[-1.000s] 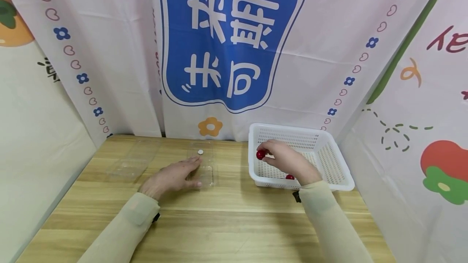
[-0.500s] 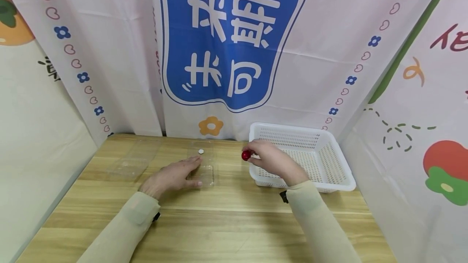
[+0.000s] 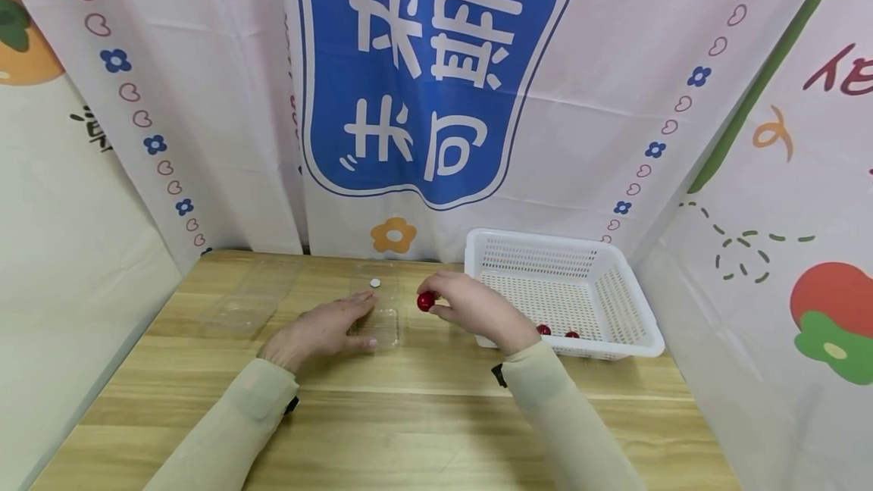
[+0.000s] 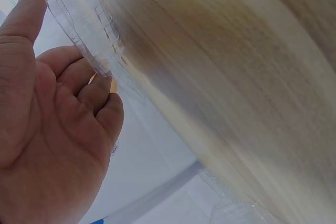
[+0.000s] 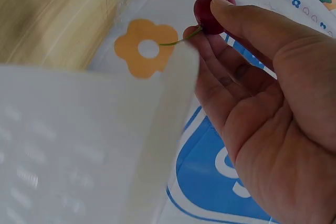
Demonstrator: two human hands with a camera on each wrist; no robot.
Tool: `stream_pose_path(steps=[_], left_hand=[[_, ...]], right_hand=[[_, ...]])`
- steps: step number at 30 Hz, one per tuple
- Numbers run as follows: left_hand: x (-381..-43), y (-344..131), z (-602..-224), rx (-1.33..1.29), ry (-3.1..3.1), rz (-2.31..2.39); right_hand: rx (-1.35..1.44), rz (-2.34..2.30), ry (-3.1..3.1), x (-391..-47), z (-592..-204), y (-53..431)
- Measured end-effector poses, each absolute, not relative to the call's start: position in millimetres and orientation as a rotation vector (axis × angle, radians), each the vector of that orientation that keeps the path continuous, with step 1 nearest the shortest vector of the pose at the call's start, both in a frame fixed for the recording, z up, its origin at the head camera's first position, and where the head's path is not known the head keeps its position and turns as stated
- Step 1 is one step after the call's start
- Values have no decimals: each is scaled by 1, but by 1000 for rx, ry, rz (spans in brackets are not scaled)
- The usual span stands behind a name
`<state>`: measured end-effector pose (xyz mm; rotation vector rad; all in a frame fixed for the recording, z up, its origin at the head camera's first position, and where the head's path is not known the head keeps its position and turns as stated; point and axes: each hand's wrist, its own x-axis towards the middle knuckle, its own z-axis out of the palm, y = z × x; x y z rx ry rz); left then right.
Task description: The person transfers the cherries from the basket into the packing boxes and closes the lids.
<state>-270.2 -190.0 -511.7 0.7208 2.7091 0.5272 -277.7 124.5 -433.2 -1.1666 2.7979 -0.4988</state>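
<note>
Head view: the right hand pinches a glossy, dark red cherry between thumb and fingertips, holding it in the space between a white plastic basket and a clear plastic container. The right wrist view shows the fruit's smooth, rounded skin and a thin, slightly bent green stem trailing from it, the basket's wall pale and blurred close by. That basket is a rounded rectangle with a thick, smooth rim and sides and base pierced by rows of small slots; inside, near its front wall, lie two more round cherries. The left hand is relaxed and unclenched, fingers lightly bent at the container, thumb spread apart along its near part; the left wrist view shows thin, crinkled, see-through edges there. A small white patch shows at the container's far part. Further left lies another piece of clear plastic, shallow and glinting. All rest on a wooden tabletop with streaked, honey-toned grain, backed by a softly creased white cloth printed with a blue panel.
</note>
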Motion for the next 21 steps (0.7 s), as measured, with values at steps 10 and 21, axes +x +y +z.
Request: stream_pose_path(steps=[10,21], left_hand=[[-270,-190,-512,716,2713,537],[-269,-192,-513,737,2718,545]], right_hand=[[-1244,-456,2809,-273,-447,91],[-1155,-527,2866,-270,-471,61]])
